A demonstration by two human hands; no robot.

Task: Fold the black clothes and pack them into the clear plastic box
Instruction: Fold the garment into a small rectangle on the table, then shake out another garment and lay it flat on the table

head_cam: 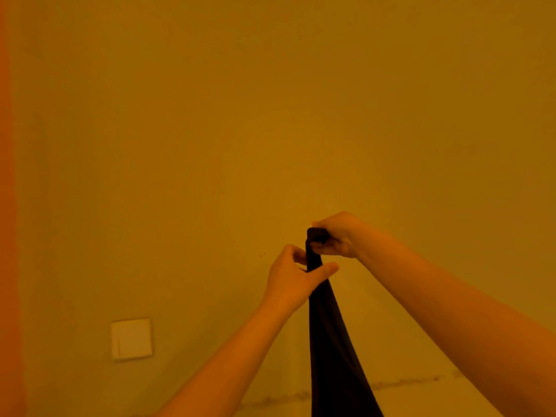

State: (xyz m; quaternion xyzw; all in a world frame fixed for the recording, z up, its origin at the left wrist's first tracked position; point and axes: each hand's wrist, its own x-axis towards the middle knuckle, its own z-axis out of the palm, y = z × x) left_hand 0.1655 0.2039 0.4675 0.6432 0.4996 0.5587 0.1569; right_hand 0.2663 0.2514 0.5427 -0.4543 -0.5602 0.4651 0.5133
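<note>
A black garment hangs in the air in front of a wall, narrow at the top and widening toward the bottom edge of the view. My right hand grips its top end, fingers curled round the bunched cloth. Just below it, my left hand pinches the garment between thumb and fingers. Both arms are raised at about the same height, hands close together. The clear plastic box is out of view.
A plain wall fills the view under dim orange light. A square wall switch sits at the lower left. A rough horizontal line runs across the wall low down. A vertical orange edge runs along the left side.
</note>
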